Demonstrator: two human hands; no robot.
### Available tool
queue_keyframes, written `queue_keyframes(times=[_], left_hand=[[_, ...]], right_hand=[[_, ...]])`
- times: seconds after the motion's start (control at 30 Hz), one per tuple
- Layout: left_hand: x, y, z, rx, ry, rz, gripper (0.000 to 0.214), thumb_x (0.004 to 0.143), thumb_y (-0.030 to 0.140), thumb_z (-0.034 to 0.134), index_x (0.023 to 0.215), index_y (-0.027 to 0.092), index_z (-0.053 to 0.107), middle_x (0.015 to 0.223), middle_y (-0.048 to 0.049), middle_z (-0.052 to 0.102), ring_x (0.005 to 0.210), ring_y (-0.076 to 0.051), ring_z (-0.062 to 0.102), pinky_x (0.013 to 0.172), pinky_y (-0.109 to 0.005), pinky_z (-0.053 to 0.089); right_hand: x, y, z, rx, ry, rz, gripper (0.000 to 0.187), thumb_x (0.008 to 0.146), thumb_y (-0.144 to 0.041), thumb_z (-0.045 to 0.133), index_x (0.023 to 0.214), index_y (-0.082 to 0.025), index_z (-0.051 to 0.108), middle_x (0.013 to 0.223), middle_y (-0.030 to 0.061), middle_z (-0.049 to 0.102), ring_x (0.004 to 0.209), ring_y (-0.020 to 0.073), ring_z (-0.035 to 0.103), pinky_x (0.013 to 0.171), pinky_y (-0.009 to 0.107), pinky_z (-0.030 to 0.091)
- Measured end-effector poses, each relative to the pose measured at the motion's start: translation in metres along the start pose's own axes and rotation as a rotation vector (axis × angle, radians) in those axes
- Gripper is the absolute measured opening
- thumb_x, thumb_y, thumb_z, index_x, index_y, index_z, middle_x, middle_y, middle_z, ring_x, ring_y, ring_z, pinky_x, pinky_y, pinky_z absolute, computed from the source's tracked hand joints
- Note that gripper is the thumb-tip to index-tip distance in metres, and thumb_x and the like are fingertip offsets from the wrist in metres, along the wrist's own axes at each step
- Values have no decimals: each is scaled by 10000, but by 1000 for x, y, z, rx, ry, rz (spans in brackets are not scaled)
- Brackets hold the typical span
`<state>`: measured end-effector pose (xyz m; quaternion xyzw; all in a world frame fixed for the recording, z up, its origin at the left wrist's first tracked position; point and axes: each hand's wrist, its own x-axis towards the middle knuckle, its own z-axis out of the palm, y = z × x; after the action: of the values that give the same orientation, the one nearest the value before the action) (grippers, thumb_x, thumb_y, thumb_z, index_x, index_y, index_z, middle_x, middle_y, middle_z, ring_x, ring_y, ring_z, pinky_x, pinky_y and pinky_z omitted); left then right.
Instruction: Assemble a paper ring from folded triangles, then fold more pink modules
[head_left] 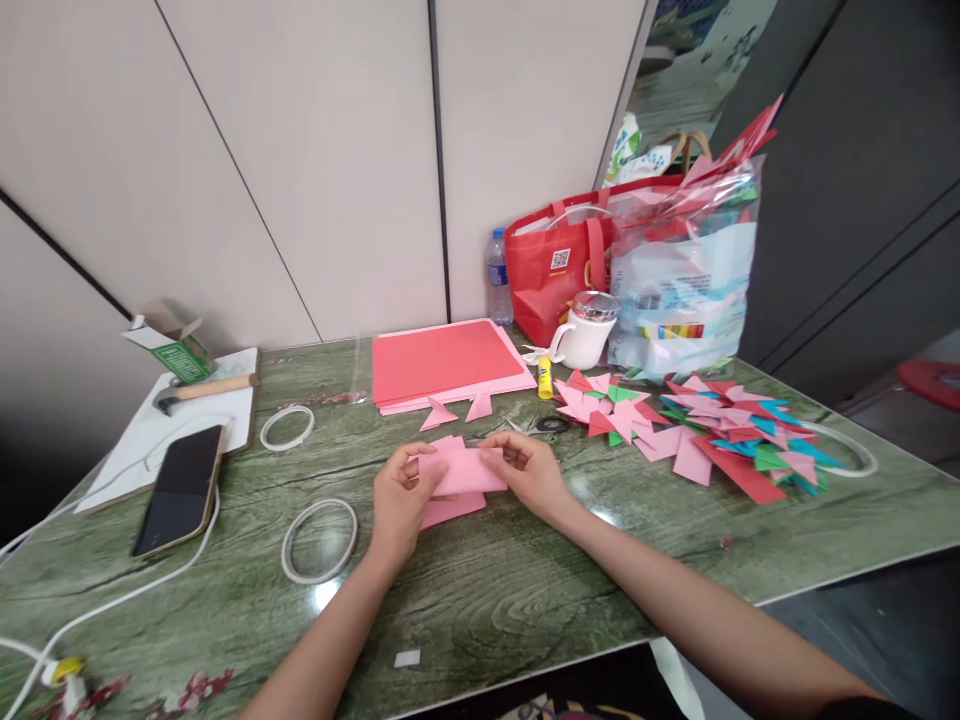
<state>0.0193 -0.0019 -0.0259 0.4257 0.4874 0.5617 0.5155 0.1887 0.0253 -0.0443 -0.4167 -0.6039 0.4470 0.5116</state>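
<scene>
My left hand (pixel 400 497) and my right hand (pixel 526 469) both pinch a folded piece of pink paper (pixel 465 472) just above the green wood-grain table (pixel 480 590). The left holds its left end, the right its right end. More pink paper pieces (pixel 450 510) lie under it. Two small pink folded triangles (pixel 457 410) rest just beyond, in front of a stack of pink-red paper sheets (pixel 444 364).
A pile of folded coloured paper shapes (pixel 705 435) spreads at the right, near a glue stick (pixel 544 378), white mug (pixel 585 335), red bag (pixel 559 262), plastic bag (pixel 686 275) and water bottle (pixel 497 277). At left: phone (pixel 180 488), hammer (pixel 202 391), two tape rings (pixel 319 540), white cable (pixel 90 610).
</scene>
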Motion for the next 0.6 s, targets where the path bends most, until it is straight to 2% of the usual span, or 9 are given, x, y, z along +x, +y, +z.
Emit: queue_keyframes(times=[0.13,0.23,0.43,0.6], left_hand=[[-1,-1,1,14,-63,-34,335,623,284,714,878,168,530,660,1,646,557,-132,605,496,-253,528],[-2,-1,2,4,-105,-34,343,631,285,707,902,174,527,682,-3,655,574,-144,619,499,-260,531],[-4,1,3,28,-120,-22,360,665,284,685,968,168,531,651,6,651,559,-135,600,524,-286,545],[-4,1,4,19,-90,-20,331,687,312,663,964,172,550,664,-3,660,540,-131,593,493,-262,528]], right_hand=[[-1,-3,-1,-58,-85,-48,239,721,-300,638,934,-193,653,902,46,679,833,178,622,745,295,481],[-3,-6,0,-104,-82,-58,189,709,-272,654,877,-195,691,909,49,699,866,190,633,822,321,468],[-4,-9,1,-113,-46,-60,156,709,-277,657,836,-205,710,874,45,716,841,196,649,802,332,485],[-3,-8,1,-118,-38,-39,153,705,-287,663,824,-207,716,868,46,717,831,202,651,792,337,488]])
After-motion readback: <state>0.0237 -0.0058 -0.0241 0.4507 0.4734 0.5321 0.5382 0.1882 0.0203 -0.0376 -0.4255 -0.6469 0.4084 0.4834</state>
